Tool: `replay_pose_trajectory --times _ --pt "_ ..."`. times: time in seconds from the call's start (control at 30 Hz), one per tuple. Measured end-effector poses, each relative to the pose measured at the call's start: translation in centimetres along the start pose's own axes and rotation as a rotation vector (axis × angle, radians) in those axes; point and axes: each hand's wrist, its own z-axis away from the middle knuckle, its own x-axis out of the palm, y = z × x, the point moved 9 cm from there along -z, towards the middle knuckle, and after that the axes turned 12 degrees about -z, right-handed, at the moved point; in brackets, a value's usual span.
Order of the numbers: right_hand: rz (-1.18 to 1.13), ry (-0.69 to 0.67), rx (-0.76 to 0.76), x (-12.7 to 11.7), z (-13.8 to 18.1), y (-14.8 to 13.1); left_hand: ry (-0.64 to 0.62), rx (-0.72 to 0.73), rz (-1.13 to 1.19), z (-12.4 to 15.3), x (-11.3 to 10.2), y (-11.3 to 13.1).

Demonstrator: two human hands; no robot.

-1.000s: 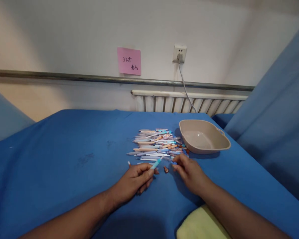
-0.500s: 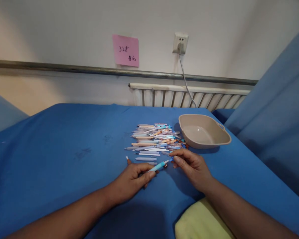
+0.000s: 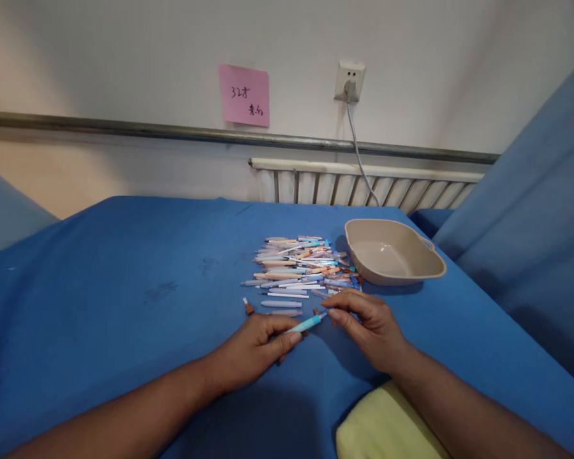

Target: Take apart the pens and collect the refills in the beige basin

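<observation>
Between thumb and fingers, my left hand (image 3: 261, 344) grips a turquoise pen barrel (image 3: 309, 324), its end tilted up to the right. My right hand (image 3: 373, 328) is closed in a pinch on a small blue pen part (image 3: 324, 314), which meets the barrel's end. Behind both hands lies a pile of pens and pen parts (image 3: 296, 268), pale blue, peach and white. A lavender barrel (image 3: 281, 304) lies at its near edge. Beside my left hand is a small brown piece with a white tip (image 3: 247, 307).
A beige plastic basin (image 3: 387, 252) stands right of the pile on the blue cloth (image 3: 100, 306). Yellow fabric (image 3: 387, 424) lies under my right forearm. Behind are a radiator (image 3: 363, 178), a metal rail (image 3: 148, 129), a socket with a plugged cord (image 3: 349, 83) and a pink note (image 3: 245, 95).
My right hand has brought the blue part slightly left and down onto the barrel's end, covering the pale tip that showed before. My left hand keeps its hold on the barrel.
</observation>
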Motion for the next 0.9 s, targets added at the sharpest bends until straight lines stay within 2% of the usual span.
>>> replay_pose_trajectory --times 0.17,0.37,0.7,0.9 --pt "-0.012 0.002 0.001 0.1 0.0 -0.2 -0.028 -0.006 0.024 0.1 0.2 0.3" --pt "-0.071 0.0 0.065 0.3 0.1 0.6 -0.14 -0.14 0.228 0.4 1.8 -0.9" --pt "-0.087 0.004 0.122 0.5 0.2 1.1 -0.176 -0.137 0.364 0.5 2.3 -0.9" --pt "-0.231 0.03 0.22 0.5 0.5 1.8 -0.239 -0.116 0.435 0.4 2.7 -0.1"
